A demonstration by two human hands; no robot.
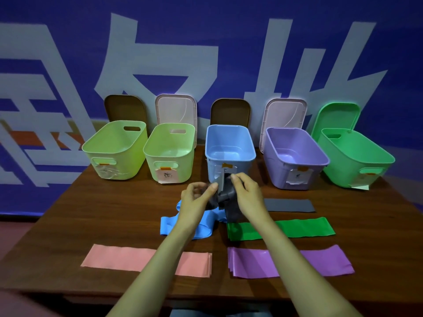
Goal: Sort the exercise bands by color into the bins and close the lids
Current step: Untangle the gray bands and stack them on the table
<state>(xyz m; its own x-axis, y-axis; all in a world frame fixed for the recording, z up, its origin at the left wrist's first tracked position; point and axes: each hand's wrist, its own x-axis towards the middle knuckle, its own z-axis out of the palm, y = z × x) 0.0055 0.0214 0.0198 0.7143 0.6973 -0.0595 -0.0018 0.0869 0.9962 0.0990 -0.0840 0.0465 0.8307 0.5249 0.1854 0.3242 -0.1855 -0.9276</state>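
My left hand [196,197] and my right hand [246,193] both grip a bunched dark grey band [225,200], held just above the table in front of the blue bin [230,143]. A crumpled blue band [170,223] lies under my left wrist. A flat grey band [290,205], a green band [304,227], a purple band [320,261] and a pink band [119,259] lie on the table. Behind stand two light green bins [116,143] [169,145], a purple bin [295,152] and a green bin [354,154], all without lids on.
Lids lean upright against the blue wall behind the bins: brown [124,108], pink [176,108], brown [230,112], pink [286,113], green [336,115]. The wooden table [114,213] ends at a front edge near my elbows. Paper labels are taped on the bin fronts.
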